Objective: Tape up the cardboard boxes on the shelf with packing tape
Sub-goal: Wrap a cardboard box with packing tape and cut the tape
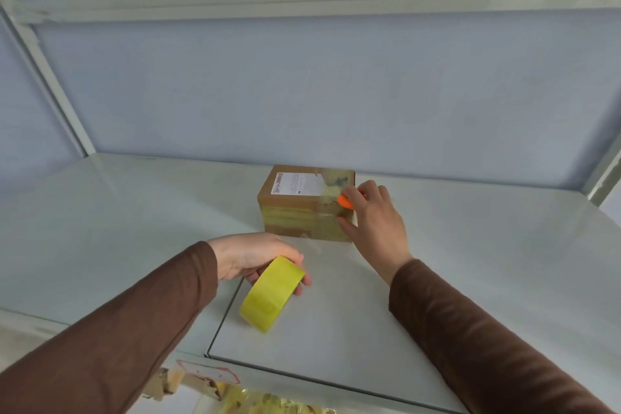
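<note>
Cardboard box on the white shelf, partly wrapped in clear tape.

The box is small and brown, with a white label on top and glossy tape bands across its front and right corner. It sits toward the back of the shelf. Your right hand rests at its right front corner, fingers curled round a small orange tool. Your left hand grips the yellow tape roll in front of the box, apart from it.
</note>
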`<action>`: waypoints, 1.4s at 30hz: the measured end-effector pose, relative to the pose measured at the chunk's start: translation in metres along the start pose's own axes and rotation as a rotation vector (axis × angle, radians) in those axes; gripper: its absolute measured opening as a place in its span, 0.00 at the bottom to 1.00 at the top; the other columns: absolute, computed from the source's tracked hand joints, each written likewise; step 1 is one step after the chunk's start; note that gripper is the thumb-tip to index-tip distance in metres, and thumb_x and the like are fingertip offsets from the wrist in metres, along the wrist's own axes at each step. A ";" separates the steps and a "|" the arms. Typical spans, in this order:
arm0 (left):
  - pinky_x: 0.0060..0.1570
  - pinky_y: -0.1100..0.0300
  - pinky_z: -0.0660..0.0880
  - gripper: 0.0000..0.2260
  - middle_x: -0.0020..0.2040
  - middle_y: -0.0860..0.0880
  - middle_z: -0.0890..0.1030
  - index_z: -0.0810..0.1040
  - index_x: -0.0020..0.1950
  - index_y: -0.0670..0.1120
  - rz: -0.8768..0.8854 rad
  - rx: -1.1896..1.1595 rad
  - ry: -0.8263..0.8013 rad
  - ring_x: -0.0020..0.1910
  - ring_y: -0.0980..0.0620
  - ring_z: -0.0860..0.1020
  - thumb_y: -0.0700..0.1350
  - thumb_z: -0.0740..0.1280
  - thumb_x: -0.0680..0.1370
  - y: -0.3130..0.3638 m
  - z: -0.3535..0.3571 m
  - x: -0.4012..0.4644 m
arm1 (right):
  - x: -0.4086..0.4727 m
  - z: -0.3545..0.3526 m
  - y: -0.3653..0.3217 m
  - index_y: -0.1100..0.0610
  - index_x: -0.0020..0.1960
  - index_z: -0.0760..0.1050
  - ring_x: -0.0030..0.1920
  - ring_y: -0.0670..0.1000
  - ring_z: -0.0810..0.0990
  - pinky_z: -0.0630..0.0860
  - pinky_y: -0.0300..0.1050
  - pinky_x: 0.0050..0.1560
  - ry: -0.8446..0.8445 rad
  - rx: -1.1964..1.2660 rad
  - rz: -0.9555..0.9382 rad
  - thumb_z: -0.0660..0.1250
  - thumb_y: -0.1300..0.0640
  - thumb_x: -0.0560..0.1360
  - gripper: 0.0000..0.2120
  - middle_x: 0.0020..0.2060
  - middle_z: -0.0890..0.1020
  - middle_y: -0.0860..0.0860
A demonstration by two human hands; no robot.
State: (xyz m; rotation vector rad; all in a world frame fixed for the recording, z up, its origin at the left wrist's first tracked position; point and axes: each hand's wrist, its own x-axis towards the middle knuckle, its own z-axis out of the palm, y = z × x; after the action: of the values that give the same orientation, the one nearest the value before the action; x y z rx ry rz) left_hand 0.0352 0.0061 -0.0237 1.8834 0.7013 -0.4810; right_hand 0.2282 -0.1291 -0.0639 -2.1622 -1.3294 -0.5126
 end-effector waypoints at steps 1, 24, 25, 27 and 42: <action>0.40 0.58 0.72 0.18 0.53 0.45 0.87 0.87 0.56 0.46 0.009 -0.017 0.007 0.50 0.49 0.83 0.53 0.61 0.83 -0.002 0.001 -0.002 | 0.000 0.001 0.000 0.52 0.57 0.75 0.54 0.55 0.72 0.75 0.49 0.38 0.021 0.013 0.010 0.73 0.50 0.73 0.16 0.52 0.72 0.50; 0.54 0.43 0.78 0.17 0.52 0.47 0.86 0.88 0.51 0.53 0.342 0.069 0.212 0.47 0.44 0.83 0.60 0.63 0.78 -0.054 -0.062 -0.092 | 0.011 0.008 -0.154 0.55 0.63 0.74 0.47 0.47 0.73 0.73 0.46 0.53 -0.579 1.076 0.143 0.76 0.37 0.71 0.30 0.49 0.76 0.47; 0.57 0.41 0.78 0.18 0.52 0.47 0.86 0.88 0.52 0.54 0.340 0.096 0.218 0.48 0.43 0.83 0.60 0.62 0.78 -0.058 -0.067 -0.094 | 0.012 0.013 -0.162 0.56 0.62 0.74 0.45 0.49 0.72 0.72 0.47 0.50 -0.536 1.086 0.146 0.75 0.45 0.76 0.22 0.46 0.76 0.49; 0.57 0.46 0.77 0.17 0.53 0.47 0.86 0.88 0.53 0.55 0.329 0.212 0.232 0.51 0.45 0.83 0.59 0.62 0.79 -0.070 -0.081 -0.096 | 0.014 0.022 -0.176 0.58 0.60 0.75 0.41 0.48 0.72 0.72 0.46 0.45 -0.476 1.105 0.125 0.69 0.54 0.81 0.11 0.42 0.76 0.50; 0.53 0.82 0.63 0.50 0.66 0.79 0.60 0.38 0.78 0.72 0.481 0.634 0.403 0.56 0.79 0.69 0.40 0.72 0.78 -0.155 -0.110 -0.085 | -0.023 0.082 -0.219 0.57 0.51 0.80 0.40 0.48 0.81 0.76 0.40 0.45 -0.429 1.300 0.269 0.72 0.62 0.78 0.04 0.39 0.83 0.49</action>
State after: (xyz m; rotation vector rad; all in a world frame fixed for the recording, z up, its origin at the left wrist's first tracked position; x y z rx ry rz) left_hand -0.1297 0.1331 -0.0345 2.6945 0.3318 0.0059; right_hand 0.0243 -0.0140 -0.0857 -1.2702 -1.0296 0.7875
